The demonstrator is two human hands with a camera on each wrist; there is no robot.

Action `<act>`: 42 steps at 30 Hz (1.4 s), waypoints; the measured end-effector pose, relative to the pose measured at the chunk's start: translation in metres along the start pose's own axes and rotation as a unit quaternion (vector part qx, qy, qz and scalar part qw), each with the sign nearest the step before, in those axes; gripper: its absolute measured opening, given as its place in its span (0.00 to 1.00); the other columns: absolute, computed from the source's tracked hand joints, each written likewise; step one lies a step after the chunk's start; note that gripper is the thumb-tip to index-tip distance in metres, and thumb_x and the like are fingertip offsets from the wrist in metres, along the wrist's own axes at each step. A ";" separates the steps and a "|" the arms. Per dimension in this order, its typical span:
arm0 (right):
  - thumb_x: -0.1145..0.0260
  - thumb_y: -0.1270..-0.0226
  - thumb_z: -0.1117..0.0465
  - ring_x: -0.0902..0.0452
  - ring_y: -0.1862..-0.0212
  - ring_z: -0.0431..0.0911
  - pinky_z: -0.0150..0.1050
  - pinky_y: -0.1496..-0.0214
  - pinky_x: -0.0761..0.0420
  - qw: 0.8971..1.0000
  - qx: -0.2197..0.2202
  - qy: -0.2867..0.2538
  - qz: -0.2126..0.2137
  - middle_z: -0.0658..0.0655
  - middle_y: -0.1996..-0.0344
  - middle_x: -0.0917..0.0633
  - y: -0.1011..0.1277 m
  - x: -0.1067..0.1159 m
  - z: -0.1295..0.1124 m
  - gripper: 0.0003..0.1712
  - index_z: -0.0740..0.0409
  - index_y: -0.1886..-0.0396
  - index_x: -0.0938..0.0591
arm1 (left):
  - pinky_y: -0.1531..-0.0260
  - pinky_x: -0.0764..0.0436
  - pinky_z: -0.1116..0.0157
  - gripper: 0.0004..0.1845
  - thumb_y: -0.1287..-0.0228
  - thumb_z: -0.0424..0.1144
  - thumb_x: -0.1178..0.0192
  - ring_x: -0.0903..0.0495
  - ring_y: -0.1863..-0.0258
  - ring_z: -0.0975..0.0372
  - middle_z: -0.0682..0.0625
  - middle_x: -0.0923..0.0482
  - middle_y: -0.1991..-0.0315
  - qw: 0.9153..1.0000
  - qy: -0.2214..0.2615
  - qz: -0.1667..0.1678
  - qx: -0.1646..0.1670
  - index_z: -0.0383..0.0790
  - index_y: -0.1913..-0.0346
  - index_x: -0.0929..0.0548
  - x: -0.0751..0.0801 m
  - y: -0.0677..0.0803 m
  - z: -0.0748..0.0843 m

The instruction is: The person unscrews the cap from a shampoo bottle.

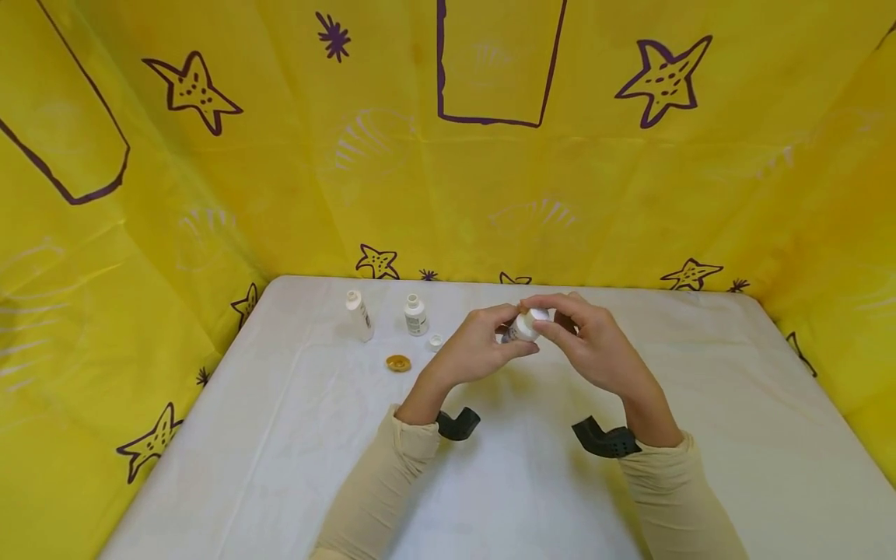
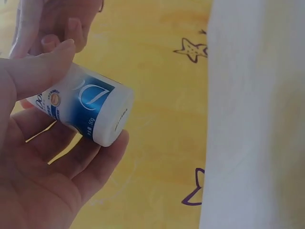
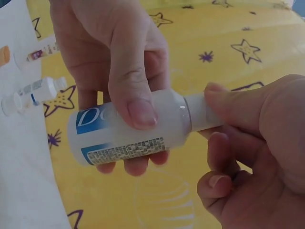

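Midair, white bottle (image 1: pixel 523 327) between both hands, left hand (image 1: pixel 476 350) gripping body, right hand (image 1: pixel 595 342) pinching cap (image 3: pixel 200 112).

Head camera looks forward and down over the white bench (image 1: pixel 280 435) toward the yellow backdrop (image 1: pixel 490 194). Both wrist cameras sit very close, facing across their palms; all three views share the small white bottle (image 1: pixel 523 327) held between the hands.
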State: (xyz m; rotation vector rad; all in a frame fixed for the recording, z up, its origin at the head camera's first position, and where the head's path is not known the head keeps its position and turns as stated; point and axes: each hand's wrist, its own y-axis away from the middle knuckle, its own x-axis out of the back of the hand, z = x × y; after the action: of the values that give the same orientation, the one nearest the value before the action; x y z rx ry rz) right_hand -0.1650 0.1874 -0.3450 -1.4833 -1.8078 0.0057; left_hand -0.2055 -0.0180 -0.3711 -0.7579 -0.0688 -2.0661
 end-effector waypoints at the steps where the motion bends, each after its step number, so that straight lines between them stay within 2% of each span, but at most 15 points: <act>1: 0.34 0.29 0.67 0.33 0.72 0.42 0.33 0.71 0.32 1.000 -0.003 0.001 -0.002 0.51 0.62 0.16 0.000 -0.001 0.000 0.19 0.52 0.40 0.16 | 0.51 0.16 0.66 0.19 0.33 0.44 0.31 0.16 0.54 0.62 0.51 0.14 0.49 1.000 -0.001 0.001 0.004 0.44 0.42 0.18 0.000 0.000 0.000; 4: 0.32 0.29 0.65 0.31 0.72 0.41 0.33 0.72 0.31 1.000 -0.013 0.001 -0.001 0.51 0.63 0.15 0.000 -0.003 -0.001 0.21 0.51 0.38 0.17 | 0.48 0.16 0.65 0.20 0.34 0.44 0.30 0.16 0.51 0.62 0.52 0.15 0.47 1.000 -0.001 0.004 0.018 0.46 0.41 0.18 -0.001 0.001 -0.002; 7: 0.29 0.32 0.63 0.30 0.71 0.41 0.33 0.71 0.30 0.999 -0.024 0.014 0.020 0.51 0.63 0.16 0.000 -0.005 -0.001 0.23 0.50 0.38 0.18 | 0.46 0.17 0.65 0.21 0.35 0.45 0.30 0.17 0.49 0.63 0.54 0.15 0.45 1.000 0.000 0.010 0.022 0.48 0.40 0.17 -0.002 0.000 -0.003; 13: 0.22 0.39 0.59 0.27 0.65 0.41 0.31 0.61 0.27 0.994 -0.059 0.054 0.078 0.53 0.55 0.17 0.000 -0.008 -0.006 0.22 0.55 0.47 0.18 | 0.47 0.17 0.67 0.21 0.37 0.48 0.28 0.17 0.53 0.66 0.58 0.14 0.47 1.000 -0.002 0.018 0.009 0.52 0.41 0.16 -0.003 -0.001 -0.001; 17: 0.21 0.41 0.59 0.27 0.65 0.43 0.30 0.63 0.26 0.991 -0.073 0.057 0.094 0.54 0.61 0.18 -0.002 -0.010 -0.006 0.20 0.58 0.53 0.19 | 0.49 0.17 0.67 0.22 0.38 0.48 0.27 0.17 0.55 0.67 0.60 0.14 0.48 1.000 0.010 0.017 0.013 0.53 0.41 0.16 -0.003 -0.001 0.000; 23: 0.22 0.40 0.61 0.30 0.67 0.44 0.28 0.67 0.29 0.989 -0.061 0.056 0.120 0.56 0.68 0.20 -0.003 -0.015 -0.006 0.15 0.60 0.59 0.18 | 0.48 0.17 0.67 0.24 0.38 0.49 0.27 0.17 0.54 0.67 0.61 0.14 0.45 0.999 0.028 0.013 0.020 0.55 0.38 0.17 -0.002 -0.001 0.000; 30: 0.22 0.41 0.64 0.31 0.69 0.41 0.30 0.68 0.29 0.992 -0.030 0.059 0.103 0.52 0.67 0.20 -0.001 -0.014 -0.005 0.14 0.59 0.57 0.17 | 0.44 0.16 0.60 0.21 0.36 0.46 0.28 0.16 0.53 0.66 0.56 0.13 0.47 0.999 0.034 0.007 0.003 0.51 0.41 0.15 0.000 -0.001 0.000; 33: 0.23 0.40 0.66 0.31 0.70 0.39 0.30 0.69 0.29 0.994 -0.005 0.060 0.088 0.52 0.65 0.18 -0.001 -0.013 -0.004 0.15 0.58 0.53 0.15 | 0.44 0.16 0.62 0.20 0.36 0.45 0.28 0.15 0.53 0.66 0.55 0.13 0.47 0.999 0.032 0.006 0.004 0.50 0.42 0.15 0.001 -0.001 -0.002; 37: 0.28 0.35 0.68 0.30 0.70 0.38 0.30 0.69 0.27 0.997 0.021 0.054 0.055 0.53 0.58 0.14 -0.002 -0.012 -0.004 0.19 0.56 0.44 0.15 | 0.45 0.17 0.67 0.20 0.36 0.44 0.29 0.15 0.52 0.65 0.54 0.13 0.47 1.000 0.028 0.006 0.010 0.48 0.42 0.15 0.002 -0.002 -0.005; 42: 0.36 0.28 0.69 0.29 0.68 0.39 0.30 0.67 0.27 0.999 0.027 0.038 0.022 0.55 0.52 0.14 0.000 -0.010 -0.006 0.23 0.56 0.35 0.19 | 0.46 0.16 0.67 0.20 0.36 0.45 0.28 0.15 0.52 0.63 0.53 0.13 0.48 0.999 0.033 0.006 0.017 0.47 0.42 0.15 0.003 -0.001 -0.006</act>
State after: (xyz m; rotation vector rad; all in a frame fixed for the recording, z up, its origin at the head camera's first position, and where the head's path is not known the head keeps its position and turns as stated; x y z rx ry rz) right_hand -0.1621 0.1760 -0.3465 -1.4661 -1.7015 0.0193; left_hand -0.2109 -0.0214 -0.3743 -0.6666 -0.0617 -2.0717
